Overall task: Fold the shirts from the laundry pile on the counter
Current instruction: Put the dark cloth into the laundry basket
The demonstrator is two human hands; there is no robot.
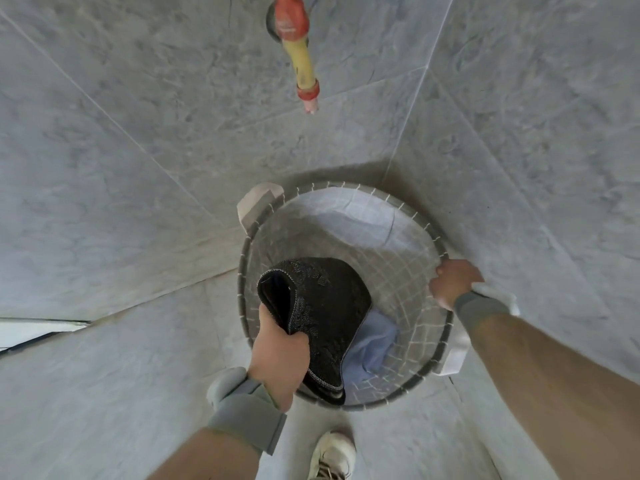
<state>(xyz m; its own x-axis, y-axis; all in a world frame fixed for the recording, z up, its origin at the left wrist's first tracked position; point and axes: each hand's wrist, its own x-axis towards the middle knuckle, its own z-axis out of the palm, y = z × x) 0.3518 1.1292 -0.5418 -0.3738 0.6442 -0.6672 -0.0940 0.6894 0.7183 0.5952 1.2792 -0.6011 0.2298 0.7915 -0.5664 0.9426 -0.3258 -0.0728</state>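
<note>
The left hand [277,355] is closed around a black patterned garment [325,317] held over the round mesh laundry basket [408,327] on the tiled floor [121,168], while the right hand [452,282] grips the basket's rim, and a light blue cloth [372,344] lies inside.

We're looking down at a grey stone-look tile floor [138,168] with thin pale grout lines, evenly lit. A red and yellow tool [297,46] lies up top, a white strip [31,332] at left.
</note>
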